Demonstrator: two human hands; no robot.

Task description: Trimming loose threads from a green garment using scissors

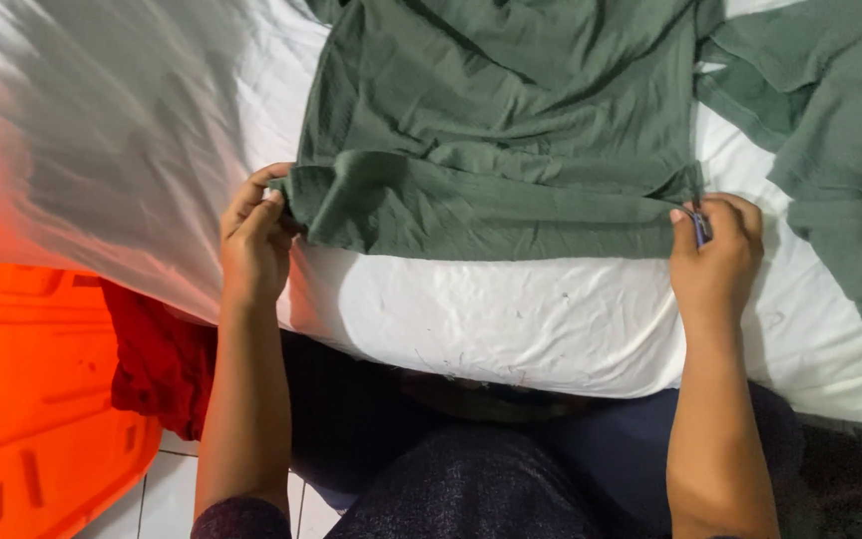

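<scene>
Holding: you grip the green garment (511,150) at its near folded edge with both hands.
Left hand: your left hand (256,245) is at about 9 o'clock from the picture centre; its fingers (251,195) curl around the left corner of the fold and pinch the cloth.
Right hand: your right hand (718,255) is at about 3 o'clock; thumb and fingers are closed on the right corner of the same fold, and a small dark bit shows between them, too small to tell what it is.
Garment: the cloth lies spread on the white sheet (511,309), from the near fold toward 12 o'clock; the near edge is turned over itself and stretched almost straight between your hands.
Second piece: more green fabric (840,150) lies at 2 o'clock, just beside the first; you cannot tell if it is one piece with it.
Surface: the sheet has small dark specks near its front edge.
Surroundings: an orange plastic object (32,399) is at 8 o'clock, with red cloth (162,369) beside it, and white floor tiles (152,504) below.
Body: your lap in dark clothing (471,469) is at 6 o'clock.
</scene>
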